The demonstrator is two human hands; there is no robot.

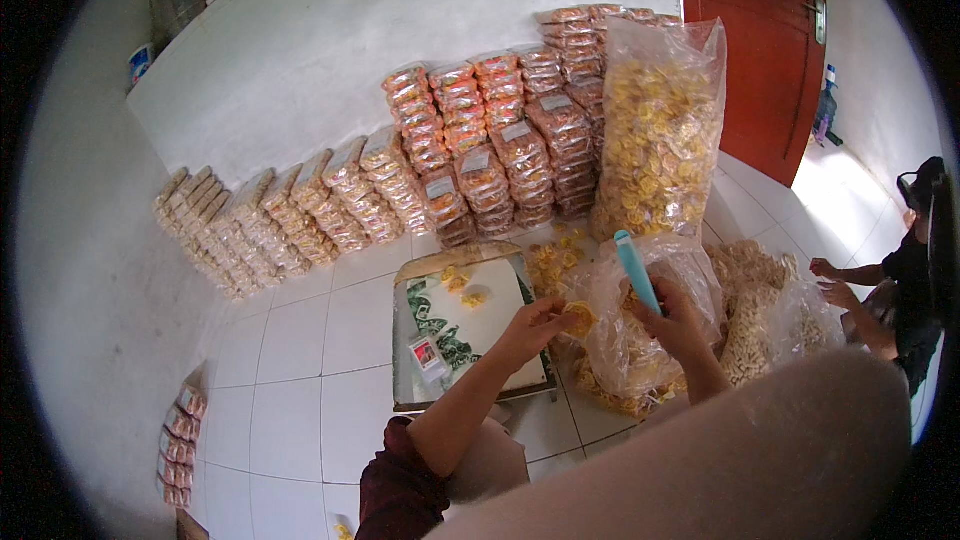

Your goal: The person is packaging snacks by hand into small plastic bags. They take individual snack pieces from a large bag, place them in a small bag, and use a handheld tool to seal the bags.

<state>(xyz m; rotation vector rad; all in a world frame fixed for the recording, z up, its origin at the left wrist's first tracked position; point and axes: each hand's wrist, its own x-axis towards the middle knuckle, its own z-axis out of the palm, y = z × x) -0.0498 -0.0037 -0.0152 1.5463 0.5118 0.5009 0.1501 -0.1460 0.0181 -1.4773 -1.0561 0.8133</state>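
My left hand (534, 324) pinches a yellow lacy snack cracker (580, 318) at its fingertips. In my right hand (675, 321) is a long light-blue plastic tool (636, 270), pointing up and away; its exact kind is unclear. Both hands are over a large open clear plastic bag (622, 352) of yellow crackers, which stands on the floor. To the left of the bag is a low table (495, 300) with a white and green top. Several yellow crackers (457, 281) and a small pack of printed labels (427, 358) lie on it.
Stacks of packed snacks (480, 172) line the wall. A tall bag of yellow crackers (660, 142) stands behind the open bag. Pale snacks (750, 307) fill bags at right, beside another person (904, 292). My raised knee (712, 457) fills the lower right; a red door (757, 52) stands behind.
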